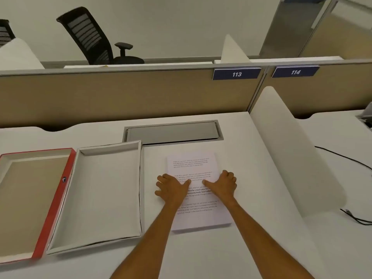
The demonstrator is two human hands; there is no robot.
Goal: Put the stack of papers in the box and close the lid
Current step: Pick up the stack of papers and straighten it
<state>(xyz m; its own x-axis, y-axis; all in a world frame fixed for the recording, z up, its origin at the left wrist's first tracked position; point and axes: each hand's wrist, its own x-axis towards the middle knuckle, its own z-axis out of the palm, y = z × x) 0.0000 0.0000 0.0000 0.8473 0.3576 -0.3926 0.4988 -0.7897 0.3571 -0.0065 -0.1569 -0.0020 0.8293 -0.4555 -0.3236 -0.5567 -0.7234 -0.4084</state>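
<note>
A stack of papers [196, 164] with printed text lies flat on the white desk, right of centre. My left hand [173, 189] sits at the stack's left edge, thumb on the top sheet and fingers spread down over the side. My right hand [223, 183] is at the right edge, thumb on top and fingers curled around the side. The open white box [104, 196] stands empty just left of the stack. Its red-sided lid [50, 210] lies upside down at the far left, touching the box.
A grey cable hatch [173, 131] is set in the desk behind the stack. A white curved divider [291, 150] rises on the right, with black cables [354, 216] beyond it. A tan partition [120, 93] closes the back of the desk.
</note>
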